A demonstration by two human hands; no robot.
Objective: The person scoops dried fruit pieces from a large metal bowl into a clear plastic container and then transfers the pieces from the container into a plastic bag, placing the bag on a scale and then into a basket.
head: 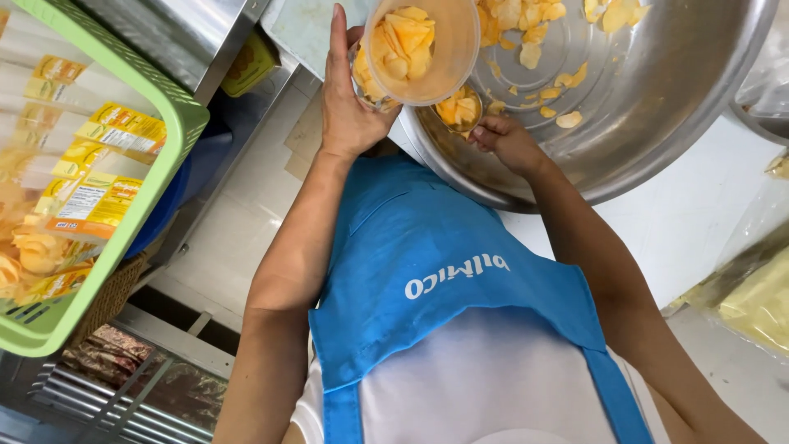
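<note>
My left hand (345,99) holds a clear plastic cup (419,49) partly filled with yellow chips, tilted toward me above the rim of a large steel bowl (657,115). My right hand (505,140) rests inside the near edge of the bowl, gripping a small scoop of chips (460,108) just under the cup. Loose yellow chips (534,33) lie scattered across the bottom of the bowl. A blue apron (444,263) over a white shirt fills the lower middle of the view.
A green plastic basket (123,214) full of packed chip bags sits at the left. Steel surfaces (189,33) lie behind it. Clear bags (756,288) lie at the right on a white counter (699,205). A wire rack (123,395) shows below left.
</note>
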